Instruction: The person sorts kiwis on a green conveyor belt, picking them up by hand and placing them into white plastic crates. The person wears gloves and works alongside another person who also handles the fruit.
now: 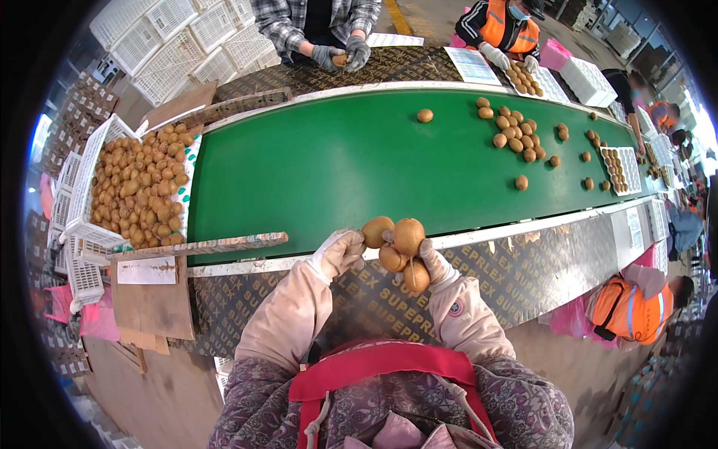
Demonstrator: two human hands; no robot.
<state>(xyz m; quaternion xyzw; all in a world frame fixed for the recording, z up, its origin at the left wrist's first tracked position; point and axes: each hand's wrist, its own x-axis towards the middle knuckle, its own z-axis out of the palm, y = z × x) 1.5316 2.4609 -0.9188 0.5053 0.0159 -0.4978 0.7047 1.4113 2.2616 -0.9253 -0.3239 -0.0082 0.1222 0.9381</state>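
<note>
My gloved left hand (pixel 343 252) grips a brown kiwifruit (pixel 376 231) between its fingertips, over the near edge of the green conveyor belt (pixel 314 163). Close beside it, my gloved right hand (pixel 438 264) holds a cluster of kiwifruits (pixel 409 238) that hides most of its fingers. One fruit of the cluster, a lower kiwifruit (pixel 416 276), has a thin pale line down its side. Both hands are level with the belt's white near rail (pixel 482 240). Beneath my forearms lies a dark printed plywood ledge (pixel 387 306).
At left, a tilted white crate (pixel 84 193) spills kiwifruits (pixel 140 188) toward the belt between wooden side boards (pixel 224 244). Loose kiwifruits (pixel 513 132) lie farther right, near a filled tray (pixel 621 171). Opposite, a person's gloved hands (pixel 342 54) hold a fruit; another person handles a tray (pixel 533 81).
</note>
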